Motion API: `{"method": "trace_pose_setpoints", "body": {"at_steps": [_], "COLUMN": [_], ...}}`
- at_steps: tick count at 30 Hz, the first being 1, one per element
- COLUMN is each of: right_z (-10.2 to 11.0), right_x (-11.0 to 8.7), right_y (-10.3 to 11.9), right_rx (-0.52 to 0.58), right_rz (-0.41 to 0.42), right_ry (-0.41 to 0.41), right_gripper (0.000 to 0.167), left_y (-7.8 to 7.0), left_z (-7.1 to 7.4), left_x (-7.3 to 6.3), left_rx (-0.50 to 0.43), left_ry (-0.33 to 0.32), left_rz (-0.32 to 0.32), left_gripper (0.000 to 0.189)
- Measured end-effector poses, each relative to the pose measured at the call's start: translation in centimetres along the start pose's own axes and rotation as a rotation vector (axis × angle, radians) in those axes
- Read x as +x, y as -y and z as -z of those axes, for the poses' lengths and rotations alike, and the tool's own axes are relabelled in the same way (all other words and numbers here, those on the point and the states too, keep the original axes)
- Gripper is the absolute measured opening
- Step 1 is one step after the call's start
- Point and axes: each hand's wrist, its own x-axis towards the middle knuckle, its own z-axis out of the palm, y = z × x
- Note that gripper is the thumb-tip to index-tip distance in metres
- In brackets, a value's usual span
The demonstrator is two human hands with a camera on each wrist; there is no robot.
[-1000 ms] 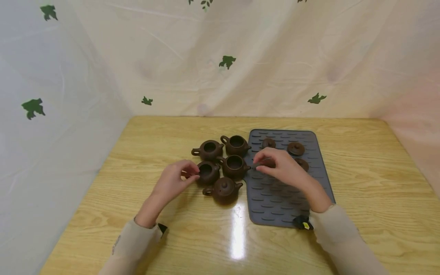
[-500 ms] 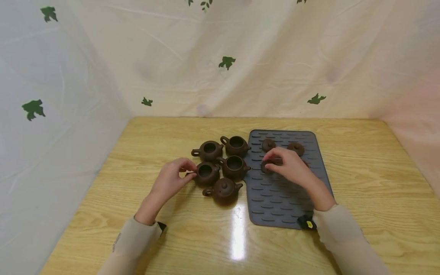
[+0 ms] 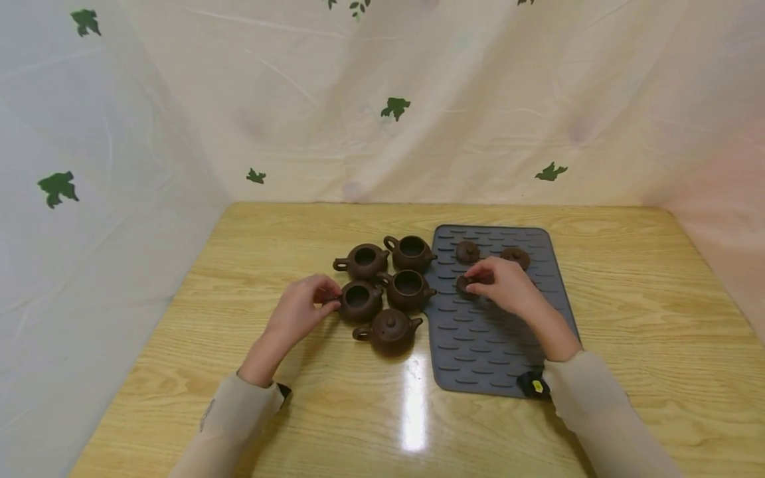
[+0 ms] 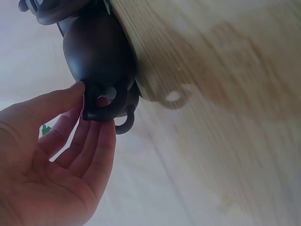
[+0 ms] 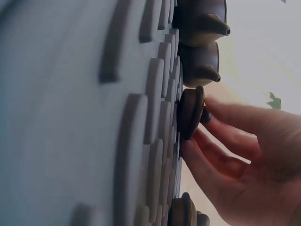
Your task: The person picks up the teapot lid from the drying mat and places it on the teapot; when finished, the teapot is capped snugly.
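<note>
Right hand [image 3: 508, 285] slid rightward and grasped a lid [image 5: 190, 110] on the mat [image 3: 478, 342] | left hand [image 3: 299, 309] pinched an open teapot [image 3: 362, 315] by its handle [image 4: 103, 114] (so both pieces looked secured!) | lidded teapot [image 3: 391, 338] sat just beside, on the counter [image 3: 627, 279]

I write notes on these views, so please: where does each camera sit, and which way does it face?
Head: worn on the head, facing forward and down at teapots, a mat and the table; left hand, right hand and sleeves show.
Left wrist: on that wrist, facing the teapot handle the left hand holds; only this hand shows.
Right wrist: on that wrist, looking low across the mat at a lid the right hand pinches; only this hand shows.
Head and right wrist share the right hand, the lid and the mat.
</note>
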Motion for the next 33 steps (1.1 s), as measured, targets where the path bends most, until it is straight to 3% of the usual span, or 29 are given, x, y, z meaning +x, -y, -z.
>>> {"method": "trace_pose_setpoints", "body": {"at_steps": [10,20,33], "right_z": [0.2,0.1,-1.6], "right_x": [-0.3,-0.7,0.8], "right_y": [1.0,4.5,9.3], "right_rx": [-0.013,0.031,0.051], "right_rz": [-0.013,0.072,0.161], "right_ry": [-0.030,-0.068,-0.057], "right_gripper": [0.019,0.017,0.015], "left_y": [0.3,0.2,0.1], "left_z": [-0.2,0.0,0.0], "left_x": [0.3,0.3,0.2], "left_rx": [0.005,-0.001,-0.010], "left_ry": [-0.002,0.001,-0.002], "left_rz": [0.032,0.030,0.027], "left_gripper": [0.014,0.014,0.013]}}
